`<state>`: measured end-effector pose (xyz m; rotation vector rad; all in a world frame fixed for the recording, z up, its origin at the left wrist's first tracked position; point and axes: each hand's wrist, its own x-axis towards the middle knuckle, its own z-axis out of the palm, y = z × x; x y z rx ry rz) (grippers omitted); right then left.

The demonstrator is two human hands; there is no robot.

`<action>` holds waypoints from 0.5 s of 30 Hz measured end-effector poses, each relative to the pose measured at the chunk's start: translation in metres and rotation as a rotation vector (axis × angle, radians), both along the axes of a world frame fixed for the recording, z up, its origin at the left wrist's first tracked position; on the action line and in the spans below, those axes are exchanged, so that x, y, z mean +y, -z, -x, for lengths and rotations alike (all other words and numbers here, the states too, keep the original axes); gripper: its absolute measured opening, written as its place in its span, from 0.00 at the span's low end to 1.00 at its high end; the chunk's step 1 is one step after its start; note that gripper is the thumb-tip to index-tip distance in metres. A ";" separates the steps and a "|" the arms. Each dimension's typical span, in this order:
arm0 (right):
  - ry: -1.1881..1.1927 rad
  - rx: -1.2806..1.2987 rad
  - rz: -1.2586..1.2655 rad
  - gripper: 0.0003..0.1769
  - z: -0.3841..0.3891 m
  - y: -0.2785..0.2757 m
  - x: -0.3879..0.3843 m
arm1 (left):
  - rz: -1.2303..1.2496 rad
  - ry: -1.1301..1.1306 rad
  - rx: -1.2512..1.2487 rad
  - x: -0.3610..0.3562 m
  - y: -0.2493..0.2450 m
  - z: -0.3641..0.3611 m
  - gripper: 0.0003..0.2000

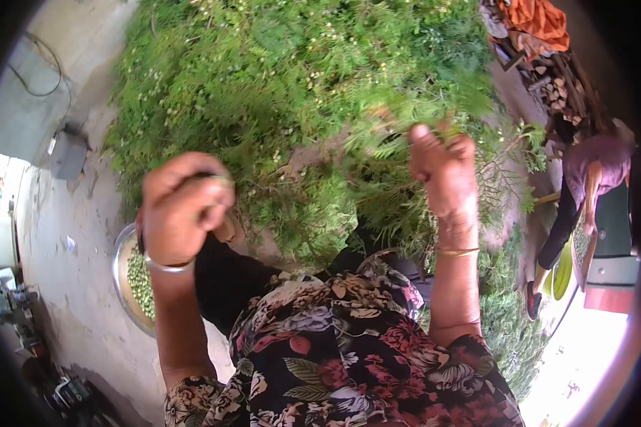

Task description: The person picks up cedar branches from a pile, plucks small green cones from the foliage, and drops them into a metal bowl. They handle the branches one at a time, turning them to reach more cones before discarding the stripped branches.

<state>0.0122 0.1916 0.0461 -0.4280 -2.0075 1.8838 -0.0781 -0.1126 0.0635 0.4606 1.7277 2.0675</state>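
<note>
My left hand (185, 206) is curled closed above the left side of the branch pile, with something small and greenish at its fingers that I cannot make out. Raised over the pile, my right hand (445, 167) is closed round a green leafy sprig (388, 124), whose tips are blurred. Cut green branches (263, 71) with small pale berries spread in a large heap before me. Beside my left forearm stands a round metal basin (118, 277) holding many small green berries (141, 281), partly hidden by the arm.
At the right another person (595, 167) bends over, holding a flat tray (584, 252). Stacked firewood (566, 85) and an orange cloth (538, 27) lie at the upper right. A grey box (69, 153) stands left on the concrete floor (85, 242). More branches (509, 313) lie lower right.
</note>
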 end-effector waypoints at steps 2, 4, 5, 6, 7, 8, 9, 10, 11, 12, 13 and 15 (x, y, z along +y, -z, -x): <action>0.023 0.095 0.160 0.10 0.002 0.006 0.005 | -0.033 -0.268 0.018 -0.046 0.018 0.001 0.09; 0.158 0.170 0.490 0.17 0.003 0.003 0.005 | 0.045 -0.559 -0.008 -0.091 0.034 -0.007 0.10; 0.154 0.162 0.488 0.17 0.002 0.002 0.006 | 0.084 -0.676 -0.018 -0.118 0.045 -0.012 0.11; 0.122 0.194 0.512 0.18 0.001 0.000 0.006 | 0.165 -0.756 -0.016 -0.152 0.063 -0.017 0.12; 0.090 0.228 0.537 0.18 0.000 -0.001 0.007 | 0.246 -0.834 -0.012 -0.185 0.081 -0.023 0.13; 0.086 0.250 0.563 0.16 -0.003 0.002 0.009 | 0.345 -0.944 -0.040 -0.206 0.095 -0.030 0.13; 0.080 0.247 0.562 0.16 -0.005 0.001 0.010 | 0.443 -1.054 -0.069 -0.226 0.109 -0.037 0.14; 0.040 0.274 0.573 0.16 -0.008 0.000 0.009 | 0.537 -1.049 -0.077 -0.256 0.128 -0.044 0.14; 0.001 0.302 0.583 0.15 -0.010 -0.001 0.009 | 0.746 -1.039 -0.024 -0.280 0.145 -0.050 0.19; 0.035 0.294 0.611 0.15 -0.013 0.000 0.007 | 0.946 -1.038 0.059 -0.302 0.166 -0.053 0.21; 0.029 0.290 0.608 0.15 -0.016 0.003 0.009 | 1.145 -1.027 0.143 -0.324 0.188 -0.057 0.23; -0.142 0.335 0.638 0.12 -0.023 0.008 0.014 | 1.323 -1.009 0.216 -0.348 0.203 -0.065 0.25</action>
